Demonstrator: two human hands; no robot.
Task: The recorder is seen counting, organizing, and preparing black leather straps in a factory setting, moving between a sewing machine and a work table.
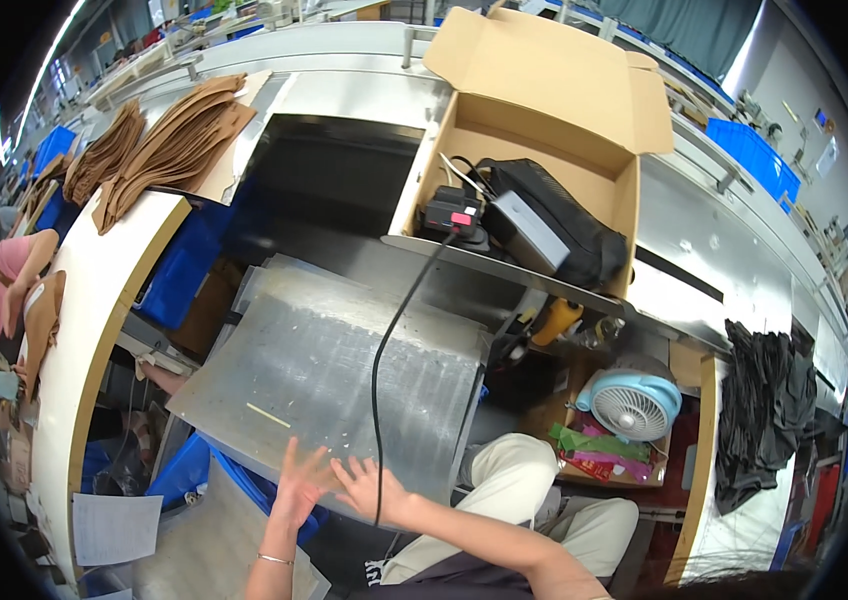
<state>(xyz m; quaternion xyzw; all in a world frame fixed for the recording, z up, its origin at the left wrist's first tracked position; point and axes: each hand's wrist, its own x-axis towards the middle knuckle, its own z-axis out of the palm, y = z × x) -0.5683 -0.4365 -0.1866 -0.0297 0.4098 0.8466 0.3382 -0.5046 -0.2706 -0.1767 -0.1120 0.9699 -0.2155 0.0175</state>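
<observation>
My left hand (300, 482) is at the near edge of a scuffed translucent grey sheet (314, 350), palm turned partly up and fingers spread. Just right of it my right hand (369, 492) has its fingers apart over the same edge, beside a black cable (382, 350). I cannot tell whether either touches the sheet. A thin pale yellow strip (269, 414) lies on the sheet. The cable runs from a black device (452, 215) in an open cardboard box (544, 125), which also holds a black bag (584, 240) and a silver slab (530, 232).
Brown cut pieces (164, 150) lie at upper left, black material (764, 420) at right. A blue fan (629, 405) stands on a lower shelf. Blue bins (179, 280) sit below the counter. A person in pink (19, 255) works at left, beyond a white board (119, 300).
</observation>
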